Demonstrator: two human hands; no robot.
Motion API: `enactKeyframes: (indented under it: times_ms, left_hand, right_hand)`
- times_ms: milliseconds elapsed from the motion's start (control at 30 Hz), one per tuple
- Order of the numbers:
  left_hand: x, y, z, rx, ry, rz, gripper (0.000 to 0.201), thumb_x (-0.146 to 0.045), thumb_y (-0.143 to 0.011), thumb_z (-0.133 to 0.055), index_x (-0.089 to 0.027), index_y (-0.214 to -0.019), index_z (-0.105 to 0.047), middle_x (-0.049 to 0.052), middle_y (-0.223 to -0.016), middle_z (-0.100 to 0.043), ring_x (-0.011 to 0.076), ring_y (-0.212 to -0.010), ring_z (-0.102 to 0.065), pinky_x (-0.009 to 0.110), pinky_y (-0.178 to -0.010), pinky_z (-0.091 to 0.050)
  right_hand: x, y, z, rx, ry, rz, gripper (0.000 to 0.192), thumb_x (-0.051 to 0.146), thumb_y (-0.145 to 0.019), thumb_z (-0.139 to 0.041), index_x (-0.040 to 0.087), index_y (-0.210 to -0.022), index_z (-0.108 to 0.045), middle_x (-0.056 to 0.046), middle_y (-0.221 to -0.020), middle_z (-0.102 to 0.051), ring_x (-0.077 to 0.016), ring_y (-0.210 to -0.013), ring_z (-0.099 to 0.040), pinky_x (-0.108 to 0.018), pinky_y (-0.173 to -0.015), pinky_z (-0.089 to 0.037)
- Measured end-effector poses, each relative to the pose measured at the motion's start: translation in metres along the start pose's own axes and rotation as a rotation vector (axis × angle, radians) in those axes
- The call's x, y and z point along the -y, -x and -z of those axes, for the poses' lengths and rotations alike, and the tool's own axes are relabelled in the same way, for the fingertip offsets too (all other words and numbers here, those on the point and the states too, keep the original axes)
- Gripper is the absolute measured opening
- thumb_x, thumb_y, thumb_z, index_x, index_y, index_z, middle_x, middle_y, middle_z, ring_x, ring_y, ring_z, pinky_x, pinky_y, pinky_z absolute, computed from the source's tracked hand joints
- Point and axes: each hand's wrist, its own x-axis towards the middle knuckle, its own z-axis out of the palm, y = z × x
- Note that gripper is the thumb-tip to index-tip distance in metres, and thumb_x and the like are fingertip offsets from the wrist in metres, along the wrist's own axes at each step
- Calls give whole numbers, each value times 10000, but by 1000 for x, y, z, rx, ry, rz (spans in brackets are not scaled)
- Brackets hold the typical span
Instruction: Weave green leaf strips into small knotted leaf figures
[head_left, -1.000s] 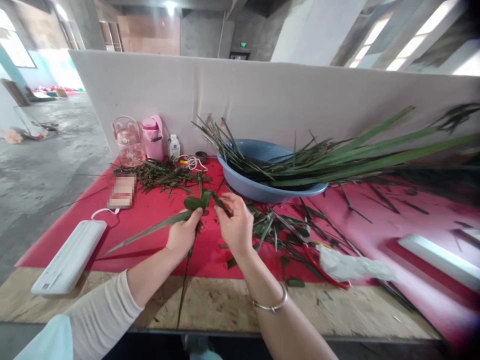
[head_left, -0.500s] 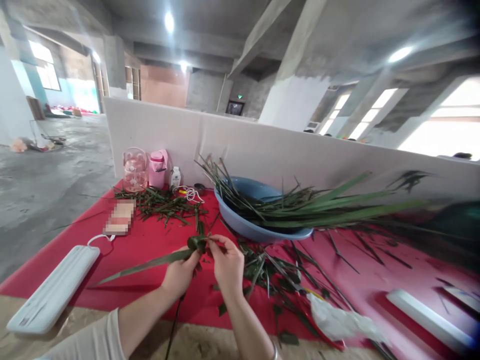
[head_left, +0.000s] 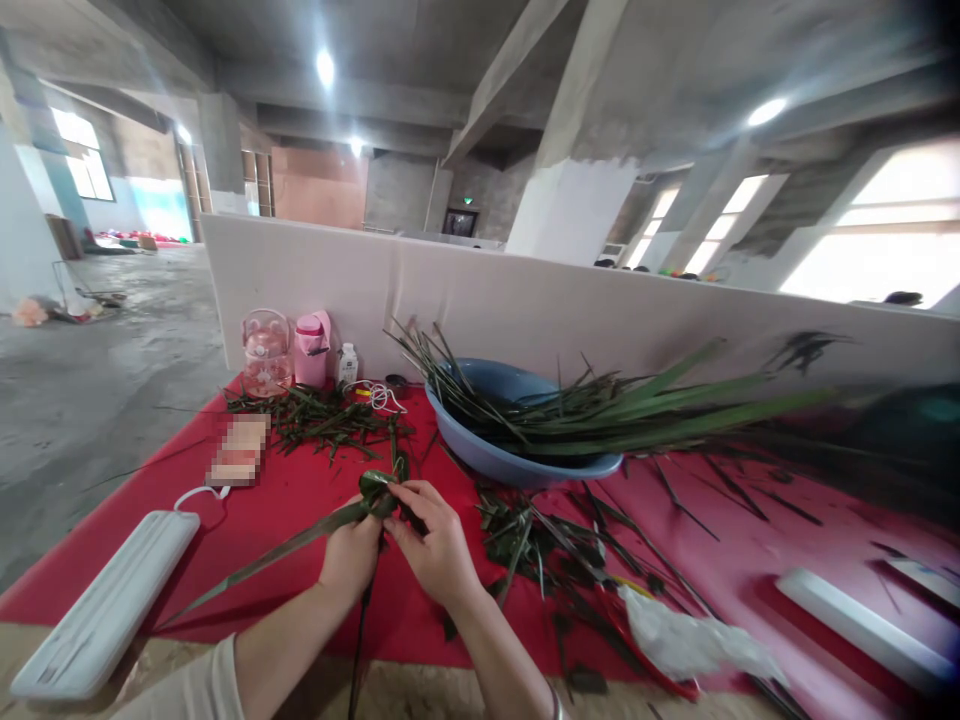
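Above the red-covered table, my left hand [head_left: 351,556] is closed around a folded green leaf strip [head_left: 377,484]. One long flat end of that leaf sticks out to the lower left, and a thin dark stem hangs below the hand. My right hand [head_left: 431,540] meets it from the right, with thumb and fingers pinching the folded part of the same leaf. The fingertips of both hands nearly touch, and part of the fold is hidden behind them. Just beyond the hands lies a heap of short cut leaf pieces [head_left: 322,418].
A blue basin [head_left: 480,455] full of long leaves stands behind my right hand. Leaf scraps [head_left: 517,530] and a white plastic bag [head_left: 675,635] lie to the right. At left are a white lamp-like bar [head_left: 112,600], a phone [head_left: 240,450], and pink bottles [head_left: 311,350] by the low partition [head_left: 315,265].
My right hand has shifted left against the folded leaf, its fingers now over the fold. The leaf's long end has swung slightly down. The camera view has tilted a little.
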Motion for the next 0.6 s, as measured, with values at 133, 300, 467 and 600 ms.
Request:
enactKeyframes:
  times_ms: [133, 300, 467, 600]
  left_hand:
    - [-1, 3, -2, 35, 91, 33, 253, -391, -717, -453, -187, -581, -516, -28, -515, -485, 105, -456, -457, 215, -461, -370]
    - [-1, 8, -6, 66, 117, 69, 313, -464, -701, -489, -170, -603, -535, -21, -513, -514, 100, -465, -466, 208, -472, -364]
    - [0, 8, -8, 81, 202, 94, 312, -475, -701, -497, -171, -635, -521, -41, -487, -498, 86, -427, -439, 196, -437, -343]
    - [-2, 7, -6, 79, 176, 98, 309, -466, -713, -491, -169, -634, -514, -42, -487, -492, 83, -429, -437, 193, -437, -341]
  right_hand:
    - [-3, -1, 3, -10, 33, 1, 271, 188, -797, -471, 177, -1037, -596, -95, -934, -547, -159, -823, -556, -273, -726, -466]
    - [-6, -1, -3, -228, -114, -168, 189, 254, -801, -471, 167, -830, -637, -38, -703, -560, -130, -637, -526, -243, -595, -434]
    - [-7, -2, -11, -302, -536, -516, 225, 374, -724, -552, 152, -732, -583, 28, -533, -472, -75, -445, -386, -198, -421, -317]
    - [-6, -4, -10, -310, -579, -529, 258, 402, -669, -604, 160, -752, -573, 40, -525, -463, -67, -435, -359, -191, -405, -277]
